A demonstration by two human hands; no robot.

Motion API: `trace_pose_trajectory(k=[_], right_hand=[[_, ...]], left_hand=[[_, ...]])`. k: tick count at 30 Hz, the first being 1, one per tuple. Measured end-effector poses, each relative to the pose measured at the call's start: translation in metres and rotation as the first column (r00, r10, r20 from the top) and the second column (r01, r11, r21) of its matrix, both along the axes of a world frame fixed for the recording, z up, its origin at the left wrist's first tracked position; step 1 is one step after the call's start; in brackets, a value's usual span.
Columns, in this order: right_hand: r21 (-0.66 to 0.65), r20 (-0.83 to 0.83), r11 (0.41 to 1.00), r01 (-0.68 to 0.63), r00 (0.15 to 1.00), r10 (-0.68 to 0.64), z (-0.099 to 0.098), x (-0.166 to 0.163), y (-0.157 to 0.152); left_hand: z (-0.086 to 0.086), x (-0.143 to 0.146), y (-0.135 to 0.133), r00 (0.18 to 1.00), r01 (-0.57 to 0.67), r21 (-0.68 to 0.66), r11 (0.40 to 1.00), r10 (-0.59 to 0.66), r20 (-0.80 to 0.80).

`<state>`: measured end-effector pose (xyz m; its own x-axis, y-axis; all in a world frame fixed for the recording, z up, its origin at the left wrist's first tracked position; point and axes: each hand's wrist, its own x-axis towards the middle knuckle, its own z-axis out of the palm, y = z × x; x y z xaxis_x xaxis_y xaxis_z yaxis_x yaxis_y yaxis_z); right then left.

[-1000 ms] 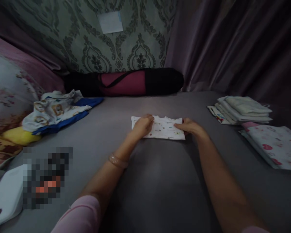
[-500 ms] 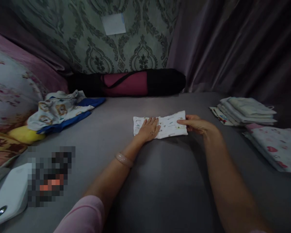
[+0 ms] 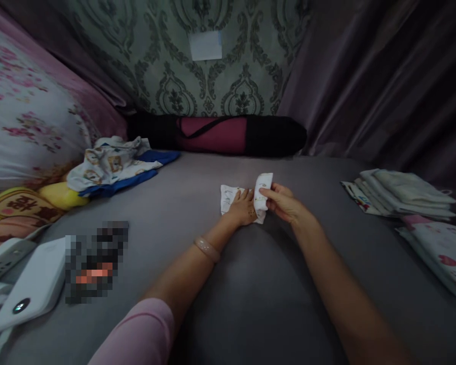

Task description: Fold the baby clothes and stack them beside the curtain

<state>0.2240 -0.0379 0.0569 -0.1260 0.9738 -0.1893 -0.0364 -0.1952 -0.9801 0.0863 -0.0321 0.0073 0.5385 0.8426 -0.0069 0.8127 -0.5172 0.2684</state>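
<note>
A small white printed cloth (image 3: 228, 195) lies folded on the grey bed sheet (image 3: 258, 284) in the middle of the view. My left hand (image 3: 243, 209) rests flat on its left half, fingers stretched out. My right hand (image 3: 283, 203) pinches the cloth's right end and holds it lifted and curled over toward the left hand. A pale bangle (image 3: 207, 249) sits on my left wrist.
Stacks of folded cloths (image 3: 399, 190) and a heart-printed one (image 3: 441, 251) lie at the right. A loose heap of clothes (image 3: 114, 162) lies at the left by floral pillows (image 3: 26, 126). A black-and-pink rolled bag (image 3: 220, 134) lines the wall. A white device (image 3: 30, 284) sits near left.
My right hand has lifted the cloth's right end and brought it leftward over the part under my left hand. The view has shifted to the left.
</note>
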Motion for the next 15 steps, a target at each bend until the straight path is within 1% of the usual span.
trace_pose_trajectory(k=[3, 5, 7, 9, 10, 12, 13, 15], right_hand=[[-0.001, 0.024, 0.999, -0.049, 0.999, 0.049, -0.005, -0.010, 0.004], [-0.016, 0.030, 0.998, -0.053, 0.998, 0.053, -0.003, -0.012, 0.006], [-0.039, 0.031, 0.998, -0.039, 0.999, 0.040, 0.002, -0.013, 0.006], [-0.066, 0.033, 0.998, -0.021, 0.999, 0.023, 0.008, -0.015, 0.006], [-0.076, 0.043, 0.997, -0.014, 0.999, 0.017, 0.010, -0.018, 0.006], [-0.094, 0.076, 0.996, -0.007, 0.997, 0.014, 0.012, -0.028, 0.005], [-0.103, 0.090, 0.995, -0.009, 0.996, 0.018, 0.013, -0.035, 0.005], [-0.125, 0.106, 0.992, -0.012, 0.994, 0.025, 0.013, -0.050, 0.004]], left_hand=[[-0.004, -0.004, 0.005, 0.997, 0.006, -0.006, 1.000, -0.006, 0.082], [-0.004, -0.007, 0.012, 0.978, 0.022, -0.027, 0.999, -0.016, 0.210], [-0.002, -0.012, 0.020, 0.918, 0.080, -0.081, 0.993, -0.041, 0.394], [0.004, -0.021, 0.027, 0.823, 0.141, -0.167, 0.976, -0.022, 0.567], [0.008, -0.028, 0.030, 0.779, 0.151, -0.220, 0.964, 0.021, 0.627], [0.017, -0.042, 0.035, 0.707, 0.097, -0.350, 0.932, 0.183, 0.683], [0.021, -0.050, 0.036, 0.671, 0.050, -0.426, 0.903, 0.285, 0.685], [0.028, -0.066, 0.038, 0.580, -0.025, -0.576, 0.817, 0.481, 0.657]])
